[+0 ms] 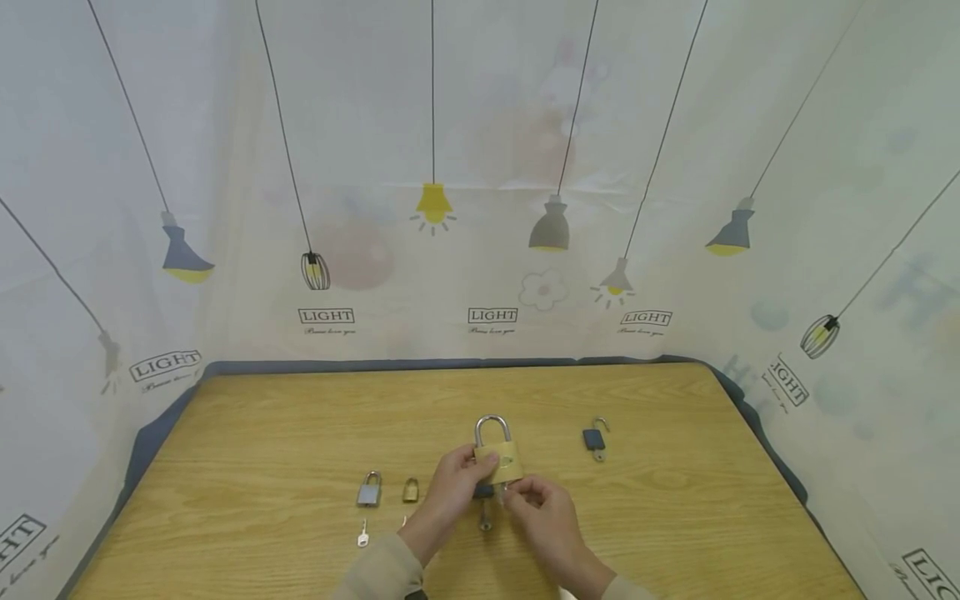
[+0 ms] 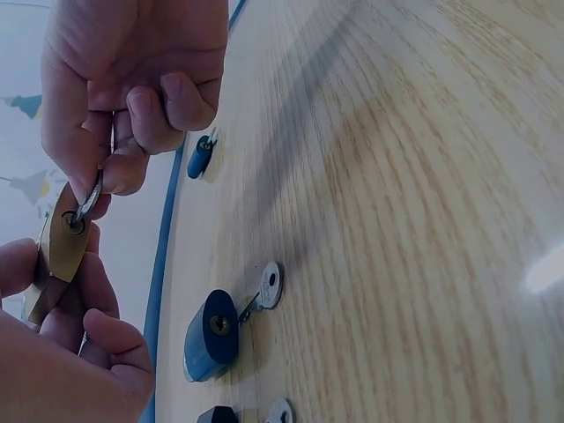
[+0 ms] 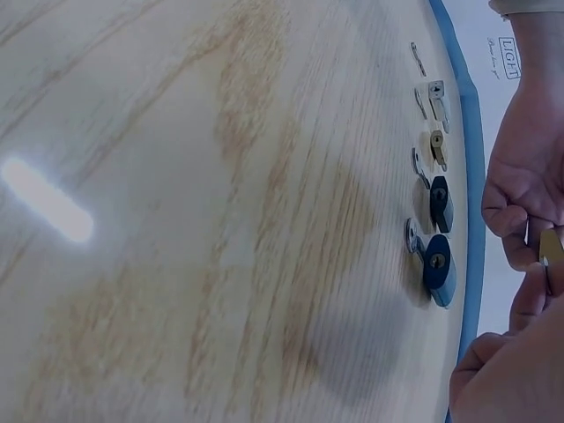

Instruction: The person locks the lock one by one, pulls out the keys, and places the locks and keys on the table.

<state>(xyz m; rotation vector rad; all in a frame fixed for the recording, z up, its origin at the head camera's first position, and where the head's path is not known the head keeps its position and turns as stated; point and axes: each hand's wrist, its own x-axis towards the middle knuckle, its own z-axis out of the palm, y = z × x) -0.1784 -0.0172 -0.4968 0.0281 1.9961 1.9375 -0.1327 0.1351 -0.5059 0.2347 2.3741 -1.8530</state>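
In the head view my left hand (image 1: 450,487) grips a large brass padlock (image 1: 510,467), its silver shackle pointing up and looking closed. My right hand (image 1: 553,521) is at the padlock's underside. Seen from the left wrist, the right hand (image 2: 145,79) pinches a silver key (image 2: 91,198) whose tip is at the keyhole; how deep it sits cannot be told. The left fingers curl around the brass body. Below the hands on the table lies a blue padlock (image 2: 210,339) with a key (image 2: 269,284) beside it.
On the wooden table (image 1: 262,433), a silver padlock (image 1: 369,493) and a small brass padlock (image 1: 411,491) lie left of the hands, with a key (image 1: 363,533) in front. To the right is a dark blue padlock (image 1: 593,440) with its shackle open. A printed curtain (image 1: 480,275) surrounds the table.
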